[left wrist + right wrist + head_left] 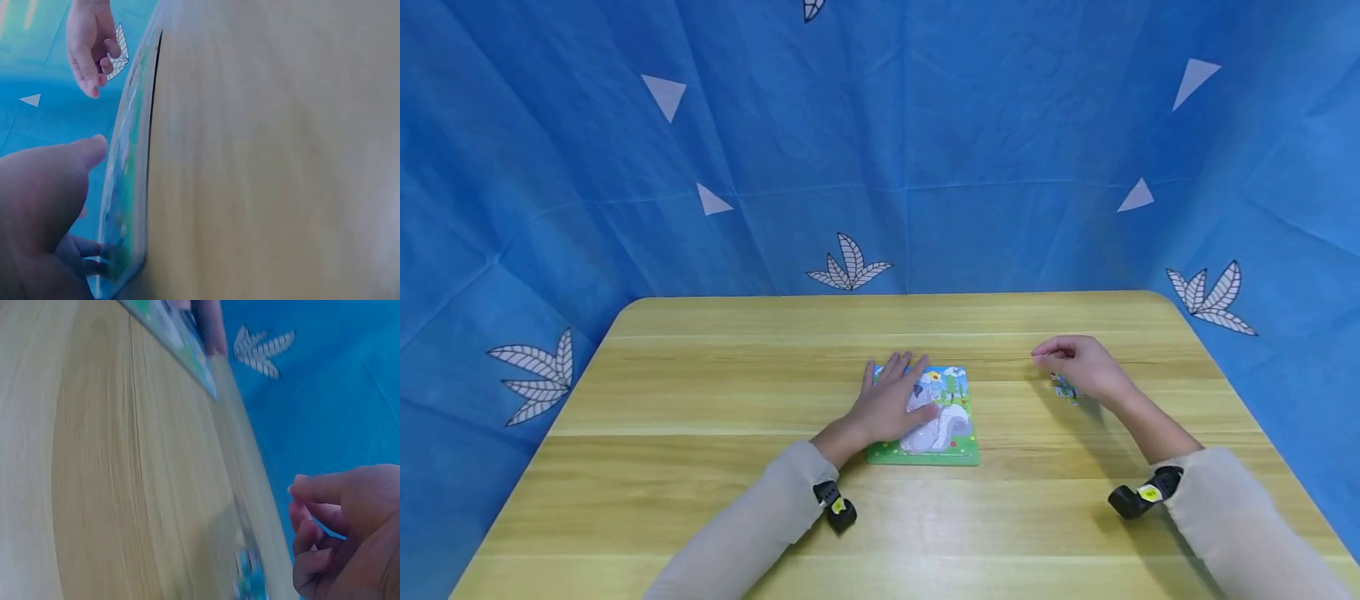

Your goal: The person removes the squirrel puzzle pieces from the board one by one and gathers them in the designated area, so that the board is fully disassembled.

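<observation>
A flat puzzle board [958,392] with a grey-and-white squirrel on green and blue lies on the table. My left hand [891,408] rests on its left part with fingers spread, covering some of the picture. In the left wrist view the board [128,206] shows edge-on, beside the thumb. My right hand [1086,367] hovers at the right over a small cluster of colourful pieces [1063,388]. Its fingers are loosely bent, with thumb and forefinger close together and nothing visible between them. The right wrist view shows those pieces [251,575] blurred, left of the hand.
The wooden table [700,375] has rounded far corners. Behind it and at its sides hangs a blue curtain [1000,125] printed with white leaves and triangles. Each wrist carries a small black camera on a strap.
</observation>
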Motion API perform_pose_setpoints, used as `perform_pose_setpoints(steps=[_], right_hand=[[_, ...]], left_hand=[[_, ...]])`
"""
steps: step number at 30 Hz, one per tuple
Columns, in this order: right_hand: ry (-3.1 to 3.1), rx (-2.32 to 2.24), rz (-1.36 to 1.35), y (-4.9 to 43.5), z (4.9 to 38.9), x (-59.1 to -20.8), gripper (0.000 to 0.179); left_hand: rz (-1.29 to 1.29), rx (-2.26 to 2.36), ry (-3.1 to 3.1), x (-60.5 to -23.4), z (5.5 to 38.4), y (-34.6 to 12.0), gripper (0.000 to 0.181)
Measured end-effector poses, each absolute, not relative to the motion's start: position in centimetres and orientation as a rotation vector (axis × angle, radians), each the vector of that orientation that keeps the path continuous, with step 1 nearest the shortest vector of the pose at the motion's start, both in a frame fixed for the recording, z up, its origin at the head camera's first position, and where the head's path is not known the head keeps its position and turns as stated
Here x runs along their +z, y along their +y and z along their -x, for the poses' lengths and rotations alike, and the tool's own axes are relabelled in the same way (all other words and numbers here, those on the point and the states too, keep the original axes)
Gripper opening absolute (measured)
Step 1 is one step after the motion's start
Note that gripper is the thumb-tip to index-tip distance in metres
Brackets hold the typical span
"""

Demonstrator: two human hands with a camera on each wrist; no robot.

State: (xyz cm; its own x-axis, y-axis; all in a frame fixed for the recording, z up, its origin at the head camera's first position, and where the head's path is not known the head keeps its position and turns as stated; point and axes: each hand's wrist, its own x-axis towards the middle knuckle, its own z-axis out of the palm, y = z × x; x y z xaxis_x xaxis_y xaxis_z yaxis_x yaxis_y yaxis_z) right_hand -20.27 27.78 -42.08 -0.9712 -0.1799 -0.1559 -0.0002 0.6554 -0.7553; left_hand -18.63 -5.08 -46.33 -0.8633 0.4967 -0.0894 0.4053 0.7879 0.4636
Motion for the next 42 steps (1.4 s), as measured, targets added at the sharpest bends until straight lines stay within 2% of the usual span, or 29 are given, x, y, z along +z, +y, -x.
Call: perform_pose_setpoints(steps=[6, 13, 21, 31, 42], right_hand=[[2.645, -1.279, 0.237, 24.5, 20.3, -42.3, 0.028], [2.606, -1.368, 0.33, 20.9, 20.1, -43.6, 0.02], [2.611, -1.397, 0.393, 17.4, 19.7, -45.0, 0.014], [2.708, -1.296, 0.465, 16.0, 19.5, -46.7, 0.011], [2.816, -1.152, 0.322, 15.0, 19.5, -46.7, 0.01]], left_hand=[[-0.755, 0.702, 2.781, -45.5, 19.2, -6.7, 0.074], [-0.878, 0.659, 2.702, -45.8, 19.7, -9.2, 0.078], [-0.863, 0.548, 2.645, -46.0, 18.8, -9.8, 0.084], [-0.817, 0.443, 2.665, -46.6, 18.2, -9.6, 0.092], [-0.732, 0.386, 2.671, -46.9, 18.4, -9.1, 0.091]])
